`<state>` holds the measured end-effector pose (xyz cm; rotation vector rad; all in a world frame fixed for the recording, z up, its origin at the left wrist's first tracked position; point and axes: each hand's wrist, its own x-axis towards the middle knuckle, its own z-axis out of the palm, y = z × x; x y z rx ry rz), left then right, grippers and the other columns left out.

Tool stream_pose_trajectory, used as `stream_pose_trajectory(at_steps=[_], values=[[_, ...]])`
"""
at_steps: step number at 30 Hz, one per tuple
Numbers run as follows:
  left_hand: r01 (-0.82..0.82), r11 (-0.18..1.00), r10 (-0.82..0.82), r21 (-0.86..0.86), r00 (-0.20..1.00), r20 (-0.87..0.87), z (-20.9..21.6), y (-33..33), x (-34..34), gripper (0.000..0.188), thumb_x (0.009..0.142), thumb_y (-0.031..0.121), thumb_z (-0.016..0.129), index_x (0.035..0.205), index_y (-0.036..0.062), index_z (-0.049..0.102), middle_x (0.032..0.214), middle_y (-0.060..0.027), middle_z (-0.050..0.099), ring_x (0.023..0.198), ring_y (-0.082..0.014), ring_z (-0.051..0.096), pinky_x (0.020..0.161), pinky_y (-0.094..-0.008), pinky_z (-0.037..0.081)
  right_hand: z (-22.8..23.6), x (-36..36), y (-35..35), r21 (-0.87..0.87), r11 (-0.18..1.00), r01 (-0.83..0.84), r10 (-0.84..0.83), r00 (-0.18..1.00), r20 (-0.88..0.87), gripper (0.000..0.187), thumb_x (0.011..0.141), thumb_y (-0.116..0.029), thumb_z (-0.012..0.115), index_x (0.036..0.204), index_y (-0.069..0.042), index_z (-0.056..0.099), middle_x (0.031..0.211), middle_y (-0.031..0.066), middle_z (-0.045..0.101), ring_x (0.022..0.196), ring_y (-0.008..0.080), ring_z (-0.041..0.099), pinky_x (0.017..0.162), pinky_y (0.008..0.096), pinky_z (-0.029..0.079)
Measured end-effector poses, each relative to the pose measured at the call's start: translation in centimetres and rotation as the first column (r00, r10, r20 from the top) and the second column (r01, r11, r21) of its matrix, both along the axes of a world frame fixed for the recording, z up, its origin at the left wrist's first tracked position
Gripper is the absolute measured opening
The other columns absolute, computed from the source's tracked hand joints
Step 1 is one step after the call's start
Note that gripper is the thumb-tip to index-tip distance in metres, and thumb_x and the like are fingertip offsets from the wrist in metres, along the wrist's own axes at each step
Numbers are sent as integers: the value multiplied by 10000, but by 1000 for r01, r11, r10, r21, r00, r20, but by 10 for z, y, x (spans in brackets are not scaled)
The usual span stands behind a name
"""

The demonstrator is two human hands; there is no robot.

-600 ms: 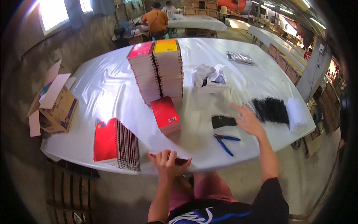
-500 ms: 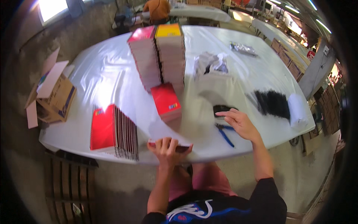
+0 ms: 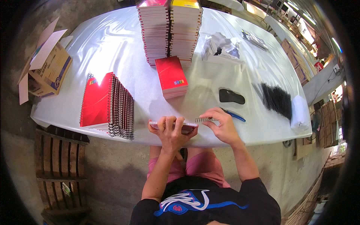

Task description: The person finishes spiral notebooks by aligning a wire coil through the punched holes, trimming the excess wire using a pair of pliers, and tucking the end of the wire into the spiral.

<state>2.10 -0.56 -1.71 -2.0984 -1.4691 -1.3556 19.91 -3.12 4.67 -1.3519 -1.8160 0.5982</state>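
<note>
Left hand [image 3: 170, 131] clamps a notebook [image 3: 173, 126]; right hand [image 3: 222, 125], at three o'clock, pinches a wire coil [image 3: 206, 119]; best fed level.

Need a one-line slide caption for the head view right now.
Left hand grips a notebook at the table edge while right hand holds a spiral coil to it.

White-covered table [image 3: 112, 45], concrete floor [image 3: 112, 180] w/ wood pallet [image 3: 60, 168] beneath.
</note>
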Motion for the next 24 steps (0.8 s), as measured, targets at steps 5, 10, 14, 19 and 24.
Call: stream_pose_trajectory(at_steps=[5,10,14,19,24], values=[[43,999,-43,-7,999,-11,3,1,-3,429,529,500,801,721,186,581,808,0,487,896,-228,476,880,-519,242,-4,-2,-1,4,998,-59,59,998,-33,297,724,46,679,970,-117,709,916,73,614,877,222,574,754,306,475],[66,997,-67,-42,998,-13,8,0,-4,451,527,516,810,702,174,575,809,-9,497,903,-227,482,864,-521,249,-2,-3,1,121,989,-81,81,997,3,317,714,73,669,956,-126,719,903,59,619,859,212,567,743,304,478],[69,994,-71,-80,997,-27,8,0,-4,464,543,552,783,715,172,580,814,-1,501,899,-215,488,852,-532,255,-8,2,4,93,984,-155,159,987,-32,309,718,74,664,959,-112,716,874,53,629,843,214,572,726,317,477],[73,992,-78,-106,996,-47,7,2,-8,450,581,565,738,731,169,586,839,6,516,894,-191,500,847,-542,271,14,10,3,-264,935,-238,268,960,81,314,778,7,660,1074,-97,668,860,81,629,744,239,590,684,316,466],[103,989,-110,-102,992,-65,12,-1,-15,435,590,546,743,728,166,582,833,2,531,871,-192,512,859,-496,293,20,-1,-5,-423,891,-165,155,986,-58,312,837,-86,634,1149,-89,614,848,99,618,679,256,585,640,315,459]])
